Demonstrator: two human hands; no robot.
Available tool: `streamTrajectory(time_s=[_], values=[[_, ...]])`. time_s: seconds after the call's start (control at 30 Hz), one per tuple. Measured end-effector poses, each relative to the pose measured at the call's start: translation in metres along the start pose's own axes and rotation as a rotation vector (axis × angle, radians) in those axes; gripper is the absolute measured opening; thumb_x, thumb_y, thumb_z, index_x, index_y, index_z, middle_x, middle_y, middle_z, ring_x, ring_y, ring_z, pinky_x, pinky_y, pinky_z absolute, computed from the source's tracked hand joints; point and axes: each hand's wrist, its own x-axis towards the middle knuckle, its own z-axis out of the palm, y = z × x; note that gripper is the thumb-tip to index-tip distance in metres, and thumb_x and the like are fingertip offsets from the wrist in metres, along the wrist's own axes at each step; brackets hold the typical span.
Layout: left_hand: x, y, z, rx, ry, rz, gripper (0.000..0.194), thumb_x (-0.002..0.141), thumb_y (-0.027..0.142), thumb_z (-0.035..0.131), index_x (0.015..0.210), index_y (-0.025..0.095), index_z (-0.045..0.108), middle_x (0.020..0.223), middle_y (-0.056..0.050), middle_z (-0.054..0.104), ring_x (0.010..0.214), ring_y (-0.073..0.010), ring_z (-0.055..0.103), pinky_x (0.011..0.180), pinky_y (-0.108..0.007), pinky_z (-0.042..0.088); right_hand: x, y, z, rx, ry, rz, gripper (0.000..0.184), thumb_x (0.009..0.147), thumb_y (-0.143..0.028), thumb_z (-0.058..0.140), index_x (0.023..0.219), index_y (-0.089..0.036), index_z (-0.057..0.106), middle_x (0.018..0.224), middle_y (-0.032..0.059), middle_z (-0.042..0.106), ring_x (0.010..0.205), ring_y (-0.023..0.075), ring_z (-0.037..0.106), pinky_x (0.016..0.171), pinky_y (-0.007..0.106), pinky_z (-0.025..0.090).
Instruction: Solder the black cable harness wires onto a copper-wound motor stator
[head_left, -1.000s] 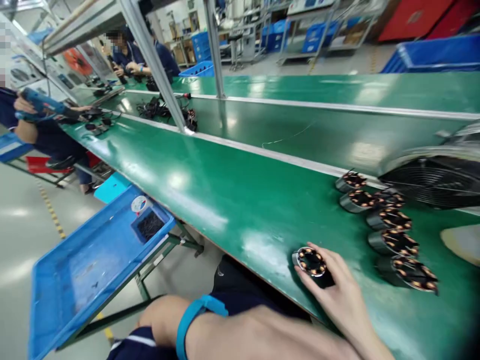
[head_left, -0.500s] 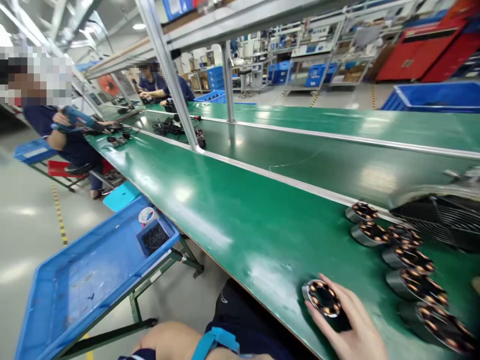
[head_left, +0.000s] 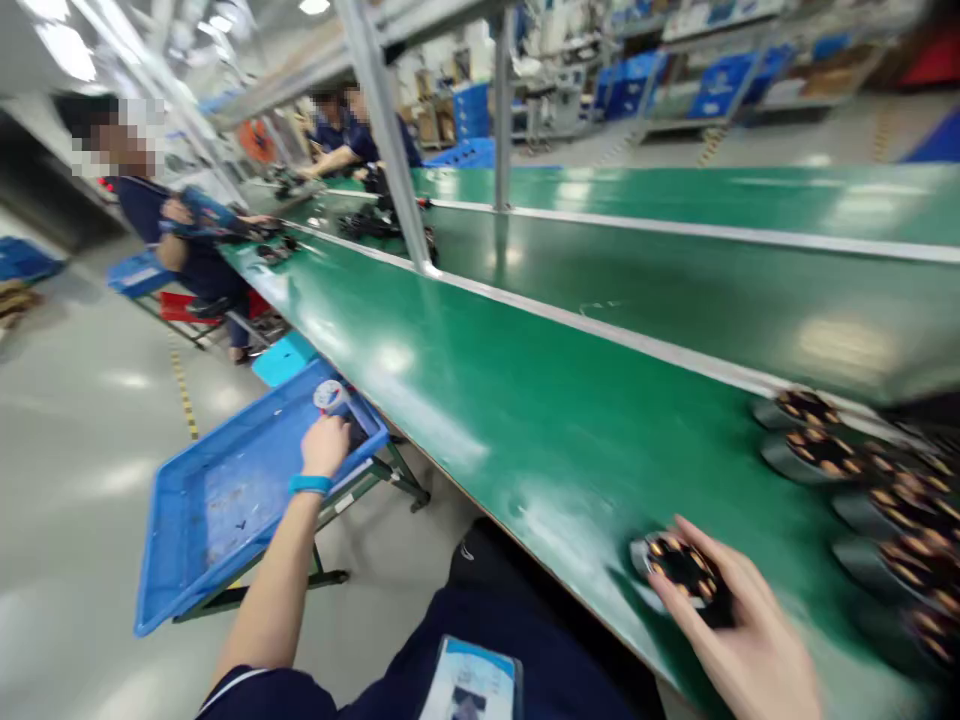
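My right hand is closed around a motor stator, a metal ring with copper windings inside, at the near edge of the green bench. Thumb and fingers press on its opposite sides. My left hand, with a blue band at the wrist, is over the small bin of black pieces in the corner of the blue tray. Its fingers are hidden from me, so their grip does not show. A white round tub sits just beyond that hand. Several more stators stand in rows to the right, blurred.
The green bench runs away to the far left, with a metal post rising from its rail. A co-worker holding a blue power tool sits at the left. Other people work farther back beside dark cables.
My left arm has come into view and reached out to the small bin in the tray. My right hand keeps hold of the stator. The camera view has shifted.
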Motion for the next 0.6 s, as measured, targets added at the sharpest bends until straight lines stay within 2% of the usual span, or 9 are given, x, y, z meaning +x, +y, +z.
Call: streamTrajectory(time_s=[0.07, 0.13, 0.2, 0.3, 0.37, 0.43, 0.6], values=[[0.019, -0.022, 0.018, 0.073, -0.087, 0.022, 0.026, 0.088, 0.032, 0.057, 0.092, 0.011, 0.072, 0.101, -0.021, 0.073, 0.1, -0.0341, 0.07, 0.086, -0.039, 0.054, 0.004, -0.011, -0.002, 0.039, -0.039, 0.022, 0.055, 0.091, -0.062, 0.067, 0.133, -0.027, 0.06, 0.123, 0.0076, 0.066, 0.11, 0.0295, 0.065, 0.096, 0.045, 0.054], [0.037, -0.036, 0.033, 0.118, -0.146, 0.079, 0.032, 0.083, 0.035, 0.063, 0.101, 0.01, 0.071, 0.105, -0.021, 0.073, 0.103, -0.036, 0.069, 0.088, -0.041, 0.055, 0.009, -0.018, -0.002, 0.06, -0.042, 0.028, 0.057, 0.09, -0.059, 0.07, 0.136, -0.027, 0.058, 0.125, 0.0081, 0.064, 0.114, 0.0277, 0.063, 0.099, 0.043, 0.053], [0.054, -0.045, 0.048, 0.109, -0.152, 0.107, 0.037, 0.079, 0.039, 0.067, 0.103, 0.011, 0.07, 0.103, -0.019, 0.074, 0.102, -0.0355, 0.07, 0.088, -0.041, 0.056, 0.01, -0.023, -0.001, 0.048, -0.005, 0.04, 0.059, 0.09, -0.058, 0.071, 0.138, -0.027, 0.057, 0.128, 0.009, 0.061, 0.117, 0.0273, 0.062, 0.1, 0.043, 0.053], [0.071, -0.056, 0.068, -0.006, -0.126, 0.047, 0.03, 0.074, 0.04, 0.07, 0.091, 0.015, 0.069, 0.092, -0.013, 0.076, 0.089, -0.0304, 0.072, 0.076, -0.036, 0.058, 0.004, -0.028, 0.001, 0.004, 0.08, 0.047, 0.063, 0.09, -0.059, 0.072, 0.141, -0.027, 0.055, 0.128, 0.0103, 0.058, 0.117, 0.0275, 0.061, 0.099, 0.044, 0.054], [0.076, -0.061, 0.075, -0.059, -0.124, 0.012, 0.023, 0.074, 0.035, 0.068, 0.086, 0.016, 0.067, 0.086, -0.012, 0.076, 0.079, -0.0268, 0.073, 0.068, -0.032, 0.057, -0.001, -0.03, 0.001, -0.028, 0.116, 0.04, 0.064, 0.091, -0.059, 0.071, 0.143, -0.026, 0.054, 0.128, 0.0109, 0.057, 0.117, 0.028, 0.061, 0.098, 0.044, 0.054], [0.076, -0.064, 0.077, -0.069, -0.119, 0.014, 0.02, 0.076, 0.032, 0.065, 0.086, 0.015, 0.067, 0.087, -0.012, 0.076, 0.078, -0.0251, 0.073, 0.069, -0.03, 0.057, -0.005, -0.029, 0.0, -0.059, 0.125, 0.02, 0.065, 0.091, -0.059, 0.07, 0.145, -0.025, 0.053, 0.127, 0.0115, 0.057, 0.116, 0.0289, 0.061, 0.097, 0.044, 0.054], [0.062, -0.072, 0.075, -0.077, -0.088, 0.017, 0.022, 0.085, 0.025, 0.059, 0.1, 0.014, 0.071, 0.104, -0.013, 0.077, 0.101, -0.0262, 0.072, 0.093, -0.034, 0.054, -0.006, -0.025, 0.002, -0.114, 0.142, -0.038, 0.063, 0.093, -0.059, 0.068, 0.142, -0.022, 0.057, 0.123, 0.0128, 0.06, 0.109, 0.0327, 0.063, 0.094, 0.049, 0.052]])
